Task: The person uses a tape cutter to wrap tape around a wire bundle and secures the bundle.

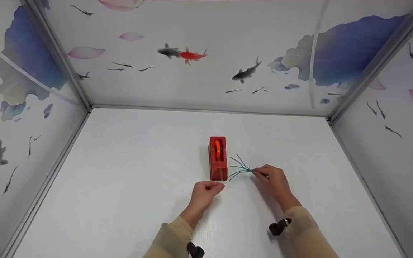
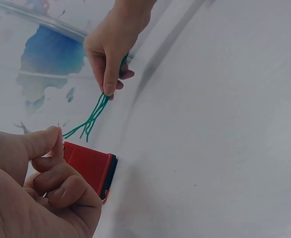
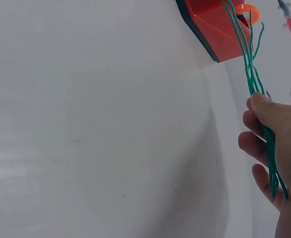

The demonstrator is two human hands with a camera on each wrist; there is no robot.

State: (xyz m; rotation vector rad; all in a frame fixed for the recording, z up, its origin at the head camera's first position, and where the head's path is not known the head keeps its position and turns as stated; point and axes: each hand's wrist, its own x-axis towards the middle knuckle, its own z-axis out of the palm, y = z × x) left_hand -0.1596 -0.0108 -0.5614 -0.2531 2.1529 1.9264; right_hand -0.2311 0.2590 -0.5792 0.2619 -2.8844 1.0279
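A red tape dispenser (image 1: 218, 172) with an orange-cored roll stands on the white table. At its near end, my left hand (image 1: 203, 193) pinches thumb against index finger; a faint, pale strip of clear tape (image 1: 222, 175) seems to reach toward those fingertips. The strip is hard to make out. To the right of the dispenser, my right hand (image 1: 273, 179) holds a bundle of thin green wires (image 1: 243, 169) above the table. Their loose ends fan out toward the dispenser. In the right wrist view the other ends of the wires (image 3: 270, 158) run along the palm.
White panels printed with fish and petals (image 1: 188, 79) enclose the table (image 1: 138, 150) at the back and both sides. Grey metal strips (image 1: 81, 125) line the corners and edges. A black strap device (image 1: 280, 226) sits on each sleeve.
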